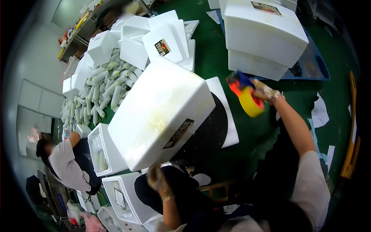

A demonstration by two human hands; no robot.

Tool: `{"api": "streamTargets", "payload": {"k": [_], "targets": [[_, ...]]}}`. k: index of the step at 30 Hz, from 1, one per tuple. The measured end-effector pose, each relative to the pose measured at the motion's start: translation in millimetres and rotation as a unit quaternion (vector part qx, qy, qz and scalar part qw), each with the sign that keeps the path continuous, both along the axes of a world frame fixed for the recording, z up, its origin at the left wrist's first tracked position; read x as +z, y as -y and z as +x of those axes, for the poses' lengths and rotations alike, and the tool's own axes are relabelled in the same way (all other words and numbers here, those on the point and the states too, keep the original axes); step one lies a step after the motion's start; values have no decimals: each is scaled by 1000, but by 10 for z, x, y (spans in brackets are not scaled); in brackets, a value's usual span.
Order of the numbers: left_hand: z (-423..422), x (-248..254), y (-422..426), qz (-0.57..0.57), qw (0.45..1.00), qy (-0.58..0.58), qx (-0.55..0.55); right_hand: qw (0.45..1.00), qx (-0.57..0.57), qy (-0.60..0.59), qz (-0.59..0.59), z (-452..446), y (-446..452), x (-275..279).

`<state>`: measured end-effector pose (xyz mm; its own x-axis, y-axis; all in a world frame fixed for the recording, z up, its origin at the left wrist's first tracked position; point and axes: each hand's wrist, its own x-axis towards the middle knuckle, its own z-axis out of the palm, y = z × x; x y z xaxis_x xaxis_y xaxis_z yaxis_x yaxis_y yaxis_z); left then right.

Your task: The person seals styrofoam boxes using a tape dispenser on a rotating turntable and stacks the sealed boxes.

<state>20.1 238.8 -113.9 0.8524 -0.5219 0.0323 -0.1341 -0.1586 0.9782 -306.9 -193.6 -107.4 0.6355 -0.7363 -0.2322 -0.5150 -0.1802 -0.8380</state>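
A large white foam box with clear tape across its top and a dark label on its side rests tilted on a round black surface. My right hand, in a glove, holds a tape dispenser with a yellow roll, to the right of the box and apart from it. The dispenser is slightly blurred. Gloved too, my left hand is at the box's lower edge near my knee; its fingers are smeared and partly hidden.
Wrapped vegetables lie piled behind the box, beside foam lids. Stacked foam boxes stand at the upper right. Open foam boxes are at the lower left, near a seated person.
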Motion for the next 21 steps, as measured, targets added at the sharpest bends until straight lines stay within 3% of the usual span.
{"api": "streamTargets", "payload": {"k": [2, 3, 4, 5, 6, 7, 8, 10, 11, 12, 14, 16, 17, 18, 19, 21], "targets": [[198, 115, -268, -9, 988, -50, 144, 971, -55, 159, 170, 593, 323, -133], [164, 104, -164, -23, 996, 64, 54, 881, 3, 300, 366, 941, 573, -354], [126, 126, 86, -23, 986, 164, -9, 730, 60, 418, 537, 1238, 747, -502], [241, 18, 179, 31, 992, 122, 3, 730, 53, 439, 521, 1487, 832, -568], [438, -196, 278, 83, 993, 81, 13, 830, 16, 406, 382, 1679, 780, -647], [694, -543, 281, 4, 999, 29, 26, 910, -8, 353, 218, 1802, 720, -739], [873, -776, 353, -17, 992, -7, 126, 953, -6, 302, 41, 1855, 636, -911], [1265, -909, 391, -55, 989, 65, 119, 944, -20, 246, -217, 1778, 376, -1193], [1340, -832, 537, -48, 985, 106, 127, 933, -34, 250, -256, 1658, 180, -1235], [1157, -222, 685, 16, 973, 166, 157, 927, -58, 277, -248, 1491, -39, -1212], [856, 825, 1088, 15, 986, 166, 11, 909, -105, 389, -105, 976, -570, -746], [938, 1129, 1475, -34, 986, 160, 32, 858, -153, 490, 27, 501, -1003, -218], [975, 1281, 1697, -31, 965, 259, 3, 833, -166, 524, 65, 297, -1065, 56], [1023, 1440, 1947, -28, 933, 357, -24, 806, -177, 558, 91, 111, -1108, 343], [1080, 1673, 2281, -64, 820, 563, -85, 779, -183, 590, 105, -54, -1121, 621], [943, 2346, 3084, 37, 775, 622, -107, 722, -187, 655, 122, -317, -923, 1209]]}}
